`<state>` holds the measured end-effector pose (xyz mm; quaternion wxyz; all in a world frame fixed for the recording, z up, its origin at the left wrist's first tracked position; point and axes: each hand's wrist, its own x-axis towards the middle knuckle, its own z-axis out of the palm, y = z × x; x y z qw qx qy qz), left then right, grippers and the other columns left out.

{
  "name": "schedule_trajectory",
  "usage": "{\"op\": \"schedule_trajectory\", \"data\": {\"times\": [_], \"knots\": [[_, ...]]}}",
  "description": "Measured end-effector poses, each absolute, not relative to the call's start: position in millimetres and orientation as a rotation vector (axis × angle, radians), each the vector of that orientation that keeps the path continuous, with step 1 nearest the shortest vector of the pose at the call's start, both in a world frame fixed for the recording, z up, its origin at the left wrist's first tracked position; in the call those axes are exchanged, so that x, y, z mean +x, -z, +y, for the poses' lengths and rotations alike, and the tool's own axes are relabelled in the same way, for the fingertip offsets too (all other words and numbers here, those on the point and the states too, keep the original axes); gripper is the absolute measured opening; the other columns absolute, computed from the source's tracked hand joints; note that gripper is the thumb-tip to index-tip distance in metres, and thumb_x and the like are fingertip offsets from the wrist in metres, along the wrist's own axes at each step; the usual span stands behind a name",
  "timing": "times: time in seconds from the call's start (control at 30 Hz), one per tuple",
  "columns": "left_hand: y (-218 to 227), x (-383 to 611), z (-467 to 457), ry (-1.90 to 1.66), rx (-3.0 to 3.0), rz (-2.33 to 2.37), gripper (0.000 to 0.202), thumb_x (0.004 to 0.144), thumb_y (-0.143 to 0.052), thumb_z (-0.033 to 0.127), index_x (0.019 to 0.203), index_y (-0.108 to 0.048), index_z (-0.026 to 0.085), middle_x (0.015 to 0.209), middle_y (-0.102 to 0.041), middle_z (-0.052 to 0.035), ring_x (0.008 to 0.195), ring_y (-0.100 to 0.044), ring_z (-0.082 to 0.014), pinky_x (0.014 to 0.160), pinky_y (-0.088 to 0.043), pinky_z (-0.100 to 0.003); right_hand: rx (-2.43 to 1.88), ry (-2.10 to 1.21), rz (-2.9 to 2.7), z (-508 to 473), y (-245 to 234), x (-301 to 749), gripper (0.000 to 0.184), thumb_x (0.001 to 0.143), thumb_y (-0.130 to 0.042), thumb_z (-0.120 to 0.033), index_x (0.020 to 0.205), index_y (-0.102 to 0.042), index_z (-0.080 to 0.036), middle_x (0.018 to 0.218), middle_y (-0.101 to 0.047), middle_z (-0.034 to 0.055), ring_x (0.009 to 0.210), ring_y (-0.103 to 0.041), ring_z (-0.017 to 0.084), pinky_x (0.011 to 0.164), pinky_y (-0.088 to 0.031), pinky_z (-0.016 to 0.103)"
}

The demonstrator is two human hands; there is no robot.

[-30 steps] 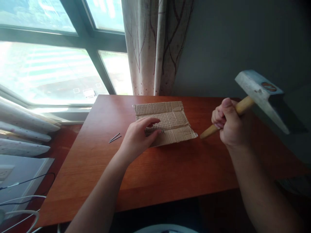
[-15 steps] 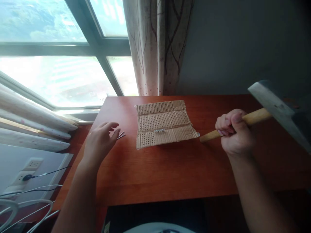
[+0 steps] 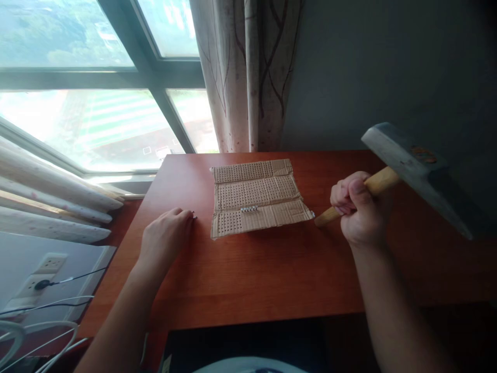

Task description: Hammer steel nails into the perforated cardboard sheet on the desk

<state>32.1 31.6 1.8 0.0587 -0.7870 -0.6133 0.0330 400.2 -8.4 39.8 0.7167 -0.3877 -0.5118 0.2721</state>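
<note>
A piece of perforated cardboard (image 3: pixel 256 194) lies flat on the reddish wooden table (image 3: pixel 252 274), with a short row of nail heads (image 3: pixel 248 209) set in its near strip. My left hand (image 3: pixel 166 238) rests palm down left of the cardboard, its fingers curled together over loose nails (image 3: pixel 193 217) whose tips show at the fingertips. My right hand (image 3: pixel 357 210) is fisted round the wooden handle of a hammer (image 3: pixel 419 168), held raised to the right of the cardboard with its grey head up and to the right.
A window and a patterned curtain (image 3: pixel 248 77) stand behind the table's far edge. To the left, below the table, are rolled fabric (image 3: pixel 50 207), a wall socket (image 3: pixel 42 269) and white cables (image 3: pixel 39 331). A grey wall runs along the right.
My left hand left the cardboard, swung left and came down onto the loose nails. The hammer stayed raised in my right hand, shifting only slightly.
</note>
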Motion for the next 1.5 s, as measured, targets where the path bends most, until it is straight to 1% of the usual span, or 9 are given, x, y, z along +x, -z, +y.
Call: {"op": "schedule_trajectory", "data": {"times": [0.13, 0.23, 0.37, 0.53, 0.6, 0.67, 0.77, 0.93, 1.5], "knots": [[-1, 33, 31, -0.151, -2.388, -1.866, 0.036, 0.100, -0.036, 0.033, 0.095, -0.069, 0.020, 0.098, -0.071, -0.0101, 0.082, -0.068, -0.0268, 0.054, -0.033, -0.032, -0.882, -0.586, -1.147, -6, -37, 398, 0.039, 0.089, -0.067, -0.043, 0.064, -0.048, -0.021, 0.051, -0.030, -0.0080, 0.039, -0.029, 0.006, 0.040, -0.019, 0.026], [-1, 31, 29, -0.026, -2.418, -1.902, 0.029, 0.097, -0.041, 0.033, 0.097, -0.067, 0.021, 0.099, -0.072, -0.0090, 0.080, -0.068, -0.0250, 0.056, -0.036, -0.031, -0.891, -0.578, -1.152, -6, -37, 397, 0.038, 0.089, -0.067, -0.042, 0.063, -0.048, -0.022, 0.050, -0.030, -0.0078, 0.039, -0.028, 0.006, 0.039, -0.019, 0.027], [-7, 32, 29, 0.530, -2.472, -2.010, 0.015, 0.089, -0.054, 0.030, 0.094, -0.064, 0.021, 0.089, -0.071, -0.0044, 0.073, -0.066, -0.0190, 0.063, -0.045, -0.029, -0.904, -0.571, -1.147, -7, -39, 396, 0.038, 0.089, -0.068, -0.043, 0.063, -0.049, -0.022, 0.049, -0.028, -0.0082, 0.039, -0.028, 0.007, 0.039, -0.018, 0.027], [-31, 59, 28, 1.507, -2.568, -2.118, 0.018, 0.082, -0.071, 0.034, 0.091, -0.068, 0.020, 0.086, -0.071, -0.0020, 0.075, -0.067, -0.0157, 0.068, -0.054, -0.025, -0.891, -0.582, -1.124, -8, -40, 397, 0.037, 0.089, -0.068, -0.041, 0.064, -0.049, -0.021, 0.050, -0.030, -0.0085, 0.039, -0.029, 0.006, 0.039, -0.018, 0.026], [-44, 76, 27, 1.729, -2.657, -2.049, 0.016, 0.081, -0.074, 0.032, 0.089, -0.070, 0.019, 0.085, -0.073, -0.0021, 0.079, -0.069, -0.0160, 0.074, -0.056, -0.026, -0.890, -0.583, -1.122, -8, -41, 397, 0.039, 0.089, -0.068, -0.040, 0.062, -0.046, -0.021, 0.050, -0.030, -0.0085, 0.039, -0.029, 0.006, 0.039, -0.018, 0.025], [-53, 94, 27, 1.832, -2.751, -1.951, 0.014, 0.080, -0.077, 0.029, 0.088, -0.071, 0.018, 0.083, -0.074, -0.0022, 0.078, -0.069, -0.0156, 0.074, -0.056, -0.025, -0.881, -0.583, -1.119, -9, -41, 397, 0.041, 0.089, -0.068, -0.039, 0.061, -0.045, -0.021, 0.049, -0.031, -0.0085, 0.038, -0.029, 0.005, 0.039, -0.018, 0.025], [-58, 119, 31, 1.812, -2.934, -1.729, 0.011, 0.081, -0.076, 0.026, 0.088, -0.073, 0.018, 0.082, -0.075, -0.0023, 0.076, -0.069, -0.0147, 0.073, -0.055, -0.024, -0.861, -0.589, -1.109, -10, -42, 397, 0.041, 0.090, -0.068, -0.037, 0.060, -0.044, -0.020, 0.049, -0.032, -0.0083, 0.038, -0.029, 0.005, 0.039, -0.018, 0.025], [-53, 146, 42, 1.561, -3.087, -1.532, 0.005, 0.084, -0.071, 0.021, 0.085, -0.073, 0.017, 0.081, -0.075, -0.0021, 0.075, -0.068, -0.0142, 0.072, -0.053, -0.024, -0.858, -0.599, -1.104, -9, -43, 398, 0.040, 0.089, -0.068, -0.037, 0.060, -0.045, -0.020, 0.049, -0.030, -0.0088, 0.038, -0.028, 0.005, 0.038, -0.018, 0.025], [-45, 150, 45, 1.424, -3.098, -1.613, 0.008, 0.083, -0.069, 0.022, 0.083, -0.073, 0.016, 0.077, -0.074, -0.0020, 0.069, -0.066, -0.0142, 0.063, -0.049, -0.023, -0.867, -0.585, -1.117, -10, -43, 398, 0.043, 0.090, -0.068, -0.039, 0.060, -0.044, -0.020, 0.049, -0.031, -0.0083, 0.038, -0.027, 0.005, 0.039, -0.017, 0.025]]}}
